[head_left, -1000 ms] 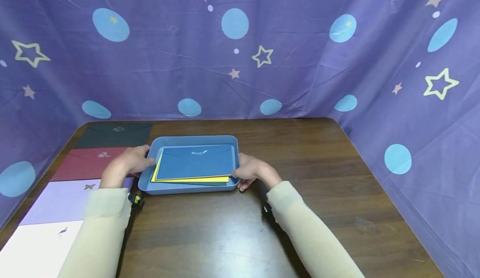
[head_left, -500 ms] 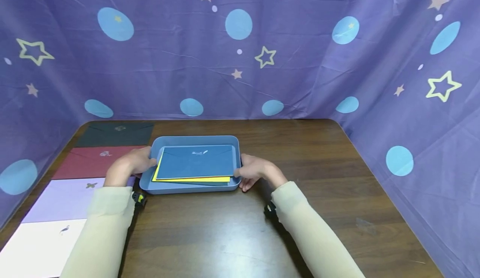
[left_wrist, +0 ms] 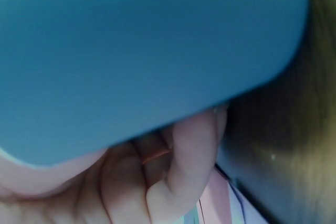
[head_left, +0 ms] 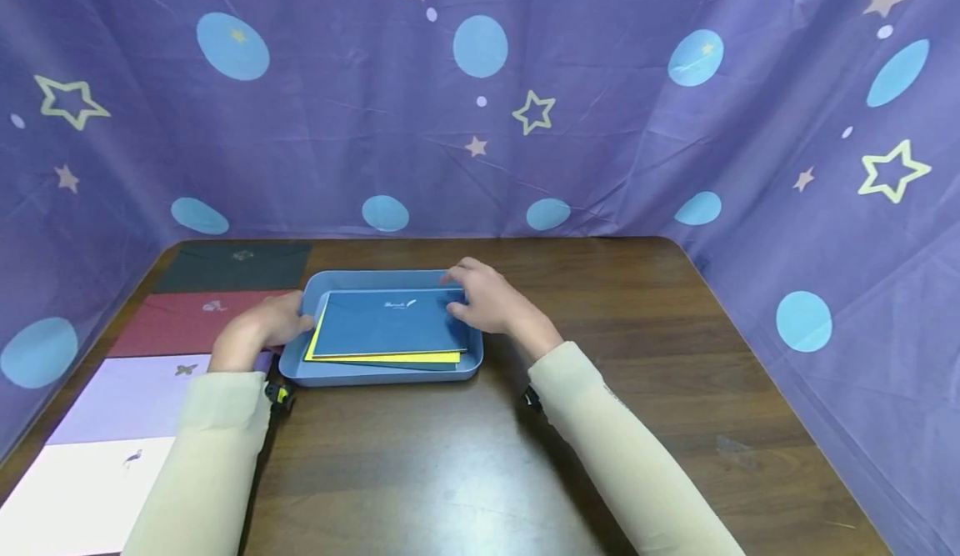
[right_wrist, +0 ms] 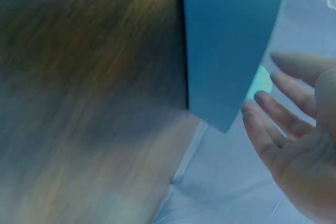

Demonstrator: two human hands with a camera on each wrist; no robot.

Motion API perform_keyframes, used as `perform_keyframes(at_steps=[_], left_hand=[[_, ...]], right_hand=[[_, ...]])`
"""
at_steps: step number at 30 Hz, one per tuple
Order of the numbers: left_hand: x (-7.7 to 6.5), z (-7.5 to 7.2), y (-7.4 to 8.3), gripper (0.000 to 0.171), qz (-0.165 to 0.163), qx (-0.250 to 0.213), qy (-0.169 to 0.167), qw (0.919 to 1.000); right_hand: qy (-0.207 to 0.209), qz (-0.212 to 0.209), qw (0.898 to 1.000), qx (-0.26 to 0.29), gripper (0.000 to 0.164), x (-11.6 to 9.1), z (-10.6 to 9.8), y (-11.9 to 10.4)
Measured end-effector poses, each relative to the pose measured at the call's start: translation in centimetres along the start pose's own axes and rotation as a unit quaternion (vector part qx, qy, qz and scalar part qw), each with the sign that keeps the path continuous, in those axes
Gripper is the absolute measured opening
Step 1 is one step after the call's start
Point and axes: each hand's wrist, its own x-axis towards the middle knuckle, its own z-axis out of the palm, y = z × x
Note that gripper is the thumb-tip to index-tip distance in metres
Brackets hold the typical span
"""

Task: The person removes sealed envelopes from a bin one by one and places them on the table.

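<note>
A blue tray (head_left: 375, 377) stands on the table with a small stack of envelopes in it. On top lies a blue envelope (head_left: 390, 327) with a silver feather print; yellow edges of another envelope (head_left: 390, 358) show beneath. My left hand (head_left: 262, 327) grips the tray's left wall, thumb over the rim; in the left wrist view its fingers (left_wrist: 191, 156) are bent against the tray's outside. Above the tray's right side is my right hand (head_left: 491, 298), fingers loosely spread and holding nothing. In the right wrist view it hovers beside the tray's wall (right_wrist: 231, 40).
Down the table's left side lie a dark green envelope (head_left: 232, 268), a red one (head_left: 172, 331), a lilac one (head_left: 127, 402) and a white one (head_left: 75, 493) in a column. A purple curtain (head_left: 585, 156) hangs behind and beside the wooden table (head_left: 637, 356).
My right hand has let go of the tray's right wall and risen up and slightly left over its right rim. My left hand still grips the tray.
</note>
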Motion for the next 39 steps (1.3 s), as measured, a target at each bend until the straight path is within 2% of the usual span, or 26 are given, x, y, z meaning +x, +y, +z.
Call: perform_keyframes(at_steps=[3,6,10,18,25,31,39], left_hand=[[0.1,0.0,-0.1,0.059,0.002,0.002,0.004,1.0000],[0.1,0.1,0.0,0.059,0.008,0.002,0.007,0.9999],[0.1,0.1,0.2,0.057,0.013,0.001,0.012,0.9998],[0.0,0.0,0.4,0.051,0.014,-0.001,0.012,0.9998],[-0.2,-0.1,0.2,0.060,-0.002,0.001,0.004,1.0000],[-0.5,-0.1,0.0,0.060,0.001,0.002,0.008,1.0000],[-0.2,0.1,0.0,0.052,-0.001,-0.007,0.010,0.9999]], right_hand=[[-0.059,0.008,0.998,-0.026,0.054,0.7,0.5,-0.9],[-0.103,0.054,0.992,-0.050,0.072,1.2,1.0,-1.7],[-0.126,0.086,0.984,-0.092,0.086,1.3,1.7,-2.0],[-0.108,0.086,0.983,-0.123,0.088,0.9,2.2,-2.7],[-0.082,0.066,0.982,-0.158,0.086,0.3,2.6,-3.8],[-0.054,0.048,0.981,-0.179,0.084,-0.2,3.1,-4.3],[-0.021,0.036,0.986,-0.161,0.085,-1.1,3.4,-4.6]])
